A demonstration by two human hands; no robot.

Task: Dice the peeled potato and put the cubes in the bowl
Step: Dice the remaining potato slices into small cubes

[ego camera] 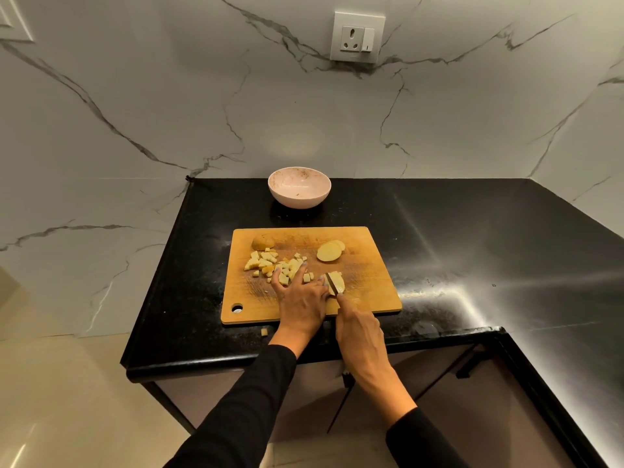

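A black stone counter (439, 238) stood against a white marbled wall (135, 113) bearing a socket (358, 37). On it lay a wooden cutting board (371, 265), its long side running left to right. Near the board's front edge, the left hand (300, 298) rested with spread fingers on a potato slice (336, 282), while the right hand (359, 332) gripped a knife (332, 284), blade pointing away across the slice. Cubes (270, 263) lay piled at left, just beside an uncut end piece (263, 242); two round slices (331, 250) sat farther back. The pink bowl (299, 191) stood behind the board, apart. One cube (265, 332) lay on the counter.
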